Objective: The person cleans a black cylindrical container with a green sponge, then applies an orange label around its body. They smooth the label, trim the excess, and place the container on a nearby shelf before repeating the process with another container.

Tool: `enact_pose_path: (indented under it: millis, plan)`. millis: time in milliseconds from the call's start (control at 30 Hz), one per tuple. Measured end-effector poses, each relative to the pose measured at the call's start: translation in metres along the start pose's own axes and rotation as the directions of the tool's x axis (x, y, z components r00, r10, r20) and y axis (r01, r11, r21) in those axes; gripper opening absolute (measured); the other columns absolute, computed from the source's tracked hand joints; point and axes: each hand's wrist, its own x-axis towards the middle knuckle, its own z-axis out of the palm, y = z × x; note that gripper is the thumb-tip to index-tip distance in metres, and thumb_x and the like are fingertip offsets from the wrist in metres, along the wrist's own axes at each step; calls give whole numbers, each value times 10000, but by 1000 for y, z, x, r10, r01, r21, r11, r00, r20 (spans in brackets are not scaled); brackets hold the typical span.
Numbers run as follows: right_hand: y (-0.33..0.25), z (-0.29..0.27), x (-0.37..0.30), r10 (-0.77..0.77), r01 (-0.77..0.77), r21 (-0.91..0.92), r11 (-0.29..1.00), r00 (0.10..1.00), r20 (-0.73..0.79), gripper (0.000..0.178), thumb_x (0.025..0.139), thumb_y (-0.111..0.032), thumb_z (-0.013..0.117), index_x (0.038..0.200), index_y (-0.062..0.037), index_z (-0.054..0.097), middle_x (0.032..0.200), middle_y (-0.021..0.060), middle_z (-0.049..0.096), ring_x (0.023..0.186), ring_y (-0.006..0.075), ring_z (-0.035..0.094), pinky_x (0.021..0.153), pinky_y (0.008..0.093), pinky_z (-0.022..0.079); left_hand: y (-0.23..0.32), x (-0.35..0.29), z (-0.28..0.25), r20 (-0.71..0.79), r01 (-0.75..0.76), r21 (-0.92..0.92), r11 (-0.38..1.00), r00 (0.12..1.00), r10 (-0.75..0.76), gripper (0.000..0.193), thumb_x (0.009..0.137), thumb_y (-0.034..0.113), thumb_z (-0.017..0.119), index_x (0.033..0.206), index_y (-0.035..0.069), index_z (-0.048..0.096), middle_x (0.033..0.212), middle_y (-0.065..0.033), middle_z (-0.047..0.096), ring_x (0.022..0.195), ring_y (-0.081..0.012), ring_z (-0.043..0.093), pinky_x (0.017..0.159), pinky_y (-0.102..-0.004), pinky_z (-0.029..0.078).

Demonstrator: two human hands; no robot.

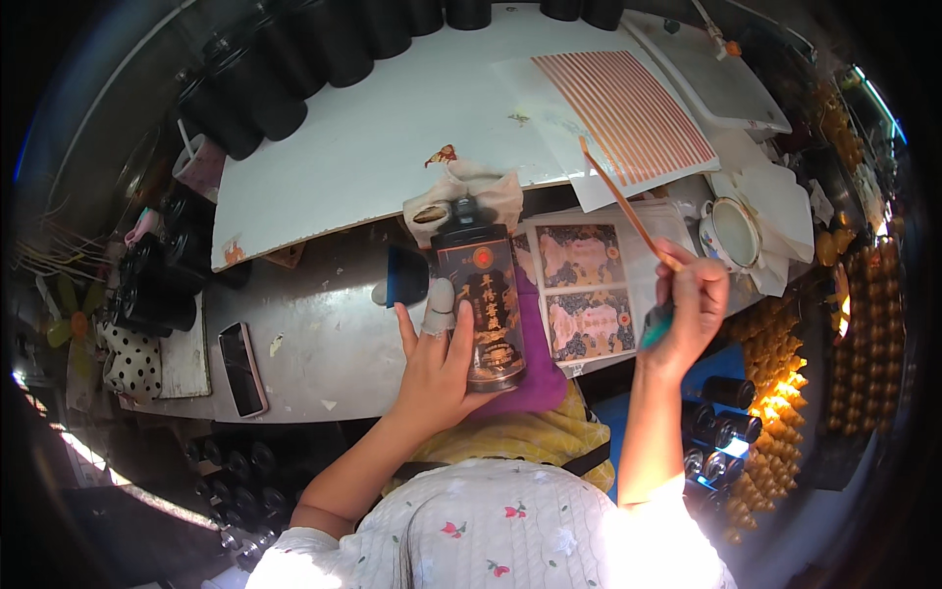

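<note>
Near the table's point(324, 378) front edge, the left hand point(432, 368) grasps the dark bottle point(491, 324), the right hand point(694, 304) an orange strip point(624, 203), best kept untwisted, and possibly a teal tool point(655, 326).

On the grey metal table point(324, 358) a phone point(243, 370) lies with its dark screen up, near a white cloth with black dots point(132, 361) at the far left. Above that stands a pale cup point(201, 165) with a white straw point(184, 135). Dark containers point(334, 44) line the back edge of the raised white board point(353, 157). To the right are a round white pot point(731, 236) and a shallow white tray point(716, 83). Dark bottles point(729, 393) lie low at the right, near knobbly golden-brown rows point(770, 432).
</note>
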Motion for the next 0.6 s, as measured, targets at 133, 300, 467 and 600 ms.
enact_pose_path:
  millis: [133,300,467,600]
  plan:
    - [-44,-9,17,69,-69,35,997,997,-21,74,934,-118,542,950,-52,513,937,198,724,700,120,549,612,199,404,-6,-2,4,-26,-9,-32,999,1000,8,1219,742,580,795,1536,-109,178,1115,-190,583,973,-375,590,1134,-751,17]
    - [-76,-5,31,45,-33,-72,997,983,176,100,935,-136,521,953,-41,493,831,168,712,654,111,541,599,198,393,-17,-4,2,-47,-54,-116,992,998,48,1300,721,640,781,1540,-116,112,1145,-190,589,923,-354,587,1147,-725,-16]
    - [-94,41,23,172,-16,-284,959,827,536,96,850,24,558,935,-8,587,832,149,716,628,130,606,611,229,452,3,36,-35,-150,-90,-363,928,988,37,1173,725,595,802,1526,-50,237,1187,-173,575,1129,-372,504,1170,-653,-16]
    - [-100,102,25,39,353,-299,887,586,809,104,716,40,591,796,-27,594,947,130,697,684,117,550,648,236,421,24,87,-72,-75,-141,-752,644,989,128,558,743,380,843,1159,96,602,1032,-94,506,1208,-324,429,1200,-560,41]
